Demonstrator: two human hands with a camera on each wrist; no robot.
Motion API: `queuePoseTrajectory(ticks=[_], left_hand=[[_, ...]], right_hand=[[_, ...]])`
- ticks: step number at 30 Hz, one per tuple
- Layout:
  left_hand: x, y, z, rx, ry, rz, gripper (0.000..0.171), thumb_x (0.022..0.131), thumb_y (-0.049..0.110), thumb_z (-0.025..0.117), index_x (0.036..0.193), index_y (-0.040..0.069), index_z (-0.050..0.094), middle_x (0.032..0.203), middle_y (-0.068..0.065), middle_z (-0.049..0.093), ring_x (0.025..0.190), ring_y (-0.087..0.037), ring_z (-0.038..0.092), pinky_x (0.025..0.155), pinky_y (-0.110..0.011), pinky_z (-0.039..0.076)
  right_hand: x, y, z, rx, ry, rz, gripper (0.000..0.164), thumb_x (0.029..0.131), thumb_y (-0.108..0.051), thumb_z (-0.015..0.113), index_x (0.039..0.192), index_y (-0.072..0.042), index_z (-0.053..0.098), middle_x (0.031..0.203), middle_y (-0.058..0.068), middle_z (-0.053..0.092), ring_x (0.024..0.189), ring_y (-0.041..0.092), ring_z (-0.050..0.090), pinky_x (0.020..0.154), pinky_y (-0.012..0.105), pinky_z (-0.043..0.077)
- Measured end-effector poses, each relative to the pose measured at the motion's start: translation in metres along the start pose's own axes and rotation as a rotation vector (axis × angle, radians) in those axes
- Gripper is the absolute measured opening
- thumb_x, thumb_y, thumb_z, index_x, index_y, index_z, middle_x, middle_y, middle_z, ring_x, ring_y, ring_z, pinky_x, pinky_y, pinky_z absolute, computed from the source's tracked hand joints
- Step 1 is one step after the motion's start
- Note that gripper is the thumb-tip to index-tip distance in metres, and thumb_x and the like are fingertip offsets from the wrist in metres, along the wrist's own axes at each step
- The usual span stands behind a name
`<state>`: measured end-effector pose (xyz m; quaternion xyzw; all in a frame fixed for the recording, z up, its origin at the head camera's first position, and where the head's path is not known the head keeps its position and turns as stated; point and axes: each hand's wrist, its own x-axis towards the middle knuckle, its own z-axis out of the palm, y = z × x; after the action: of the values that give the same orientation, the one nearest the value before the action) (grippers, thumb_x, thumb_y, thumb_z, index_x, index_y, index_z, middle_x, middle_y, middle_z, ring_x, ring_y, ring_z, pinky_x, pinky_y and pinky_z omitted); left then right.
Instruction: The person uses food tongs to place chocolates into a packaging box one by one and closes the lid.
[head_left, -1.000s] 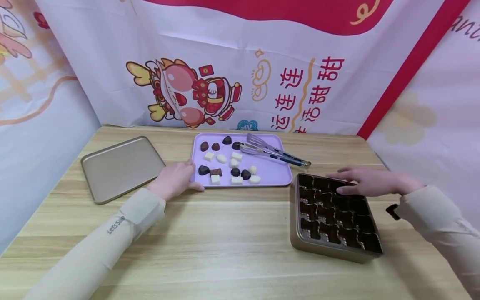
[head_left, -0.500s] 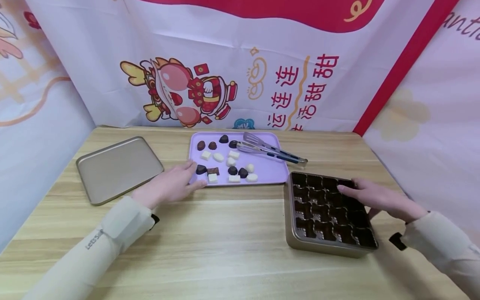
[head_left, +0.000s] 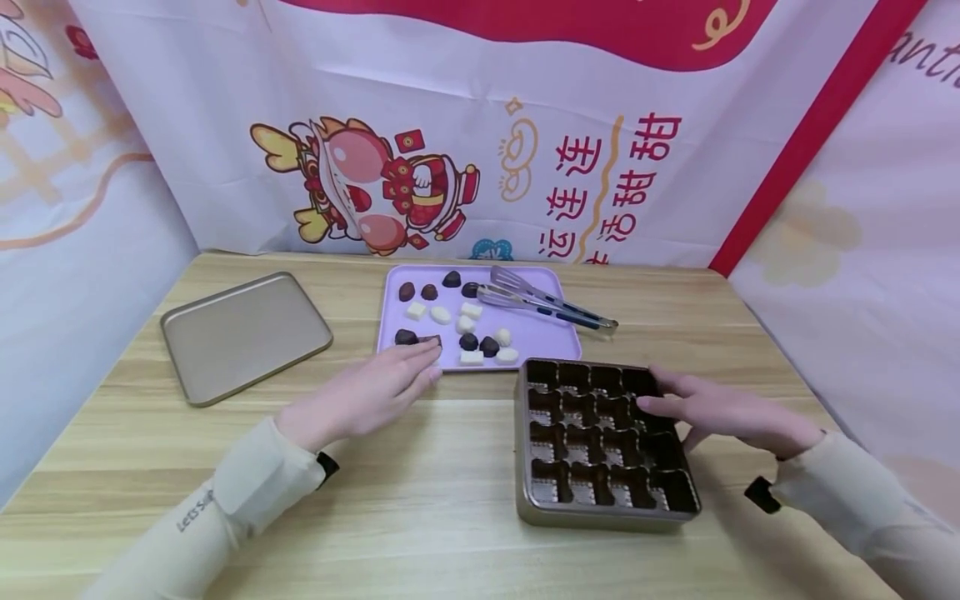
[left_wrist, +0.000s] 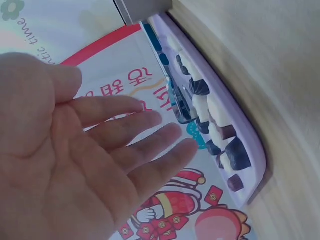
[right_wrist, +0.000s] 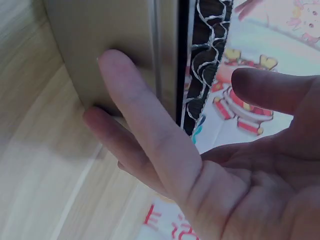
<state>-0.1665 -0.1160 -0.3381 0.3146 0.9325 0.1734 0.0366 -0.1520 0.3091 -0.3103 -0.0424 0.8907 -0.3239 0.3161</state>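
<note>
A square bronze tin (head_left: 611,512) with a dark brown divided insert (head_left: 592,412) stands on the table at the right of the head view. My right hand (head_left: 720,408) is at its right side. In the right wrist view, extended fingers (right_wrist: 145,115) press against the tin's outer wall, while the thumb stands apart over the insert. My left hand (head_left: 367,396), fingers outstretched and holding nothing, hovers at the front edge of a lilac tray (head_left: 551,342). White chocolates (head_left: 440,315) and dark chocolates (head_left: 452,279) lie on that tray, a few hidden behind the left hand.
Metal tongs (head_left: 540,304) with dark handles lie across the tray's right part, the handle end beyond its rim. A flat bronze lid (head_left: 247,337) rests on the table at the left. A printed cloth (head_left: 420,83) hangs behind the table.
The tin has slid left with my right hand at its side and now stands squarer. My left hand has moved right from the tray's left corner along its front edge.
</note>
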Motion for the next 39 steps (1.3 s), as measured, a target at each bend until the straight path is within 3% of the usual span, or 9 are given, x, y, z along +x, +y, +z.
queuePoseTrajectory(ticks=[7, 13, 18, 21, 26, 29, 32, 35, 39], left_hand=[[0.001, 0.0, 0.006, -0.08, 0.018, -0.011, 0.049, 0.106, 0.034, 0.029, 0.144, 0.004, 0.037, 0.149, -0.011, 0.03, 0.136, -0.025, 0.028, 0.107, -0.038, 0.018], [0.004, -0.006, 0.012, -0.151, 0.041, -0.003, 0.047, 0.106, 0.03, 0.032, 0.143, 0.002, 0.038, 0.146, -0.012, 0.034, 0.134, -0.028, 0.032, 0.106, -0.04, 0.021], [0.008, -0.008, 0.019, -0.212, 0.061, 0.007, 0.044, 0.105, 0.026, 0.037, 0.14, 0.001, 0.042, 0.135, -0.015, 0.048, 0.124, -0.031, 0.045, 0.102, -0.041, 0.03], [0.009, -0.01, 0.021, -0.213, 0.066, 0.014, 0.04, 0.103, 0.02, 0.042, 0.137, 0.0, 0.046, 0.129, -0.016, 0.053, 0.118, -0.03, 0.052, 0.099, -0.041, 0.035], [0.009, -0.018, 0.018, -0.197, 0.06, 0.073, 0.034, 0.097, 0.008, 0.05, 0.13, -0.001, 0.054, 0.121, -0.016, 0.059, 0.108, -0.028, 0.058, 0.093, -0.038, 0.041], [0.007, -0.026, 0.014, -0.182, 0.045, 0.115, 0.03, 0.093, 0.003, 0.054, 0.123, 0.002, 0.061, 0.117, -0.013, 0.062, 0.104, -0.024, 0.06, 0.09, -0.034, 0.043], [0.004, -0.035, 0.008, -0.201, 0.016, 0.115, 0.026, 0.092, 0.004, 0.057, 0.116, 0.006, 0.066, 0.111, -0.008, 0.065, 0.088, -0.016, 0.063, 0.08, -0.028, 0.047], [0.002, -0.042, 0.003, -0.237, -0.015, 0.083, 0.024, 0.093, 0.009, 0.059, 0.115, 0.009, 0.068, 0.107, -0.004, 0.066, 0.068, -0.009, 0.058, 0.067, -0.024, 0.048], [0.001, -0.046, -0.001, -0.28, -0.053, 0.036, 0.023, 0.093, 0.014, 0.061, 0.114, 0.012, 0.069, 0.096, 0.003, 0.067, 0.053, -0.007, 0.05, 0.056, -0.025, 0.045]], right_hand=[[0.013, -0.018, 0.012, 0.017, -0.038, -0.096, 0.088, 0.093, -0.051, 0.053, 0.153, -0.009, 0.005, 0.156, 0.014, 0.004, 0.105, 0.021, 0.057, 0.088, 0.039, 0.042], [0.022, -0.032, 0.02, 0.014, -0.056, -0.11, 0.086, 0.092, -0.055, 0.052, 0.154, -0.013, 0.009, 0.156, 0.008, 0.009, 0.088, 0.02, 0.064, 0.098, 0.044, 0.033], [0.032, -0.045, 0.03, 0.068, -0.096, -0.15, 0.087, 0.092, -0.052, 0.055, 0.154, -0.013, 0.007, 0.156, 0.009, 0.007, 0.099, 0.022, 0.061, 0.086, 0.038, 0.045], [0.036, -0.055, 0.036, 0.079, -0.127, -0.168, 0.088, 0.092, -0.051, 0.056, 0.153, -0.012, 0.007, 0.156, 0.008, 0.007, 0.096, 0.022, 0.063, 0.09, 0.039, 0.042], [0.04, -0.074, 0.044, 0.041, -0.199, -0.206, 0.09, 0.091, -0.052, 0.056, 0.153, -0.011, 0.006, 0.156, 0.009, 0.006, 0.08, 0.024, 0.067, 0.105, 0.039, 0.024], [0.043, -0.083, 0.048, 0.004, -0.248, -0.24, 0.091, 0.092, -0.05, 0.056, 0.152, -0.009, 0.001, 0.155, 0.014, 0.002, 0.078, 0.026, 0.067, 0.102, 0.037, 0.03], [0.046, -0.091, 0.051, -0.04, -0.275, -0.26, 0.091, 0.093, -0.049, 0.056, 0.152, -0.009, -0.001, 0.155, 0.013, 0.0, 0.079, 0.026, 0.066, 0.09, 0.033, 0.042], [0.049, -0.095, 0.053, -0.118, -0.271, -0.286, 0.089, 0.094, -0.049, 0.054, 0.152, -0.007, 0.0, 0.155, 0.012, 0.001, 0.077, 0.024, 0.066, 0.082, 0.03, 0.046], [0.051, -0.096, 0.055, -0.212, -0.242, -0.312, 0.088, 0.094, -0.051, 0.052, 0.152, -0.007, 0.001, 0.153, 0.013, 0.019, 0.076, 0.021, 0.064, 0.083, 0.028, 0.043]])
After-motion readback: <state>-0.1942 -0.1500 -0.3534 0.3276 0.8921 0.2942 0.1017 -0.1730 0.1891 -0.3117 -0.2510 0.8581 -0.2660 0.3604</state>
